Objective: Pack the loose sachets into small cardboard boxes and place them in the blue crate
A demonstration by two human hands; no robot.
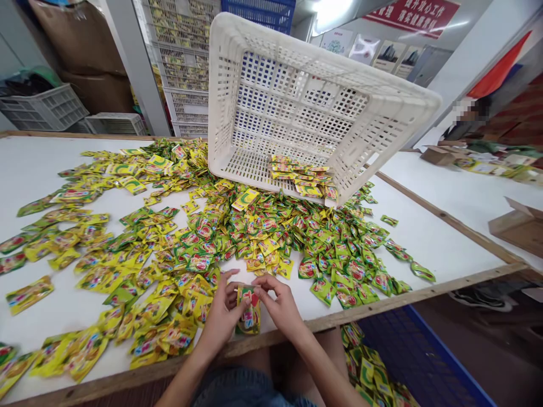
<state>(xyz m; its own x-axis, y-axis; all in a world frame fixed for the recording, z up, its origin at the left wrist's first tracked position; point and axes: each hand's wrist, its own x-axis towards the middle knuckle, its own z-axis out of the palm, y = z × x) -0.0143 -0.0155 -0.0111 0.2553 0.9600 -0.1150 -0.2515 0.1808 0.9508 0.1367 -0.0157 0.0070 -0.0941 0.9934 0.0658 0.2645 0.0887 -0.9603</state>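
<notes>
Near the front edge of the white table, my left hand (227, 311) pinches a candy packet (249, 316) with green, yellow and red print along its left side. My right hand (275, 302) has thumb and fingers closed at the packet's top right corner. The packet is held upright between both hands; parts of it are hidden by my fingers. Just beyond lie loose yellow packets (271, 260) and a broad heap of green packets (339, 249). More yellow packets (161, 311) are spread to the left of my left hand.
A white plastic crate (220, 96) lies tipped on its side over the heap, some packets inside. Below the table at right is a blue crate (424, 350) beside packets. Stacked crates (186, 73) stand behind. Open cardboard boxes (517, 223) and a person (470, 113) are at the right.
</notes>
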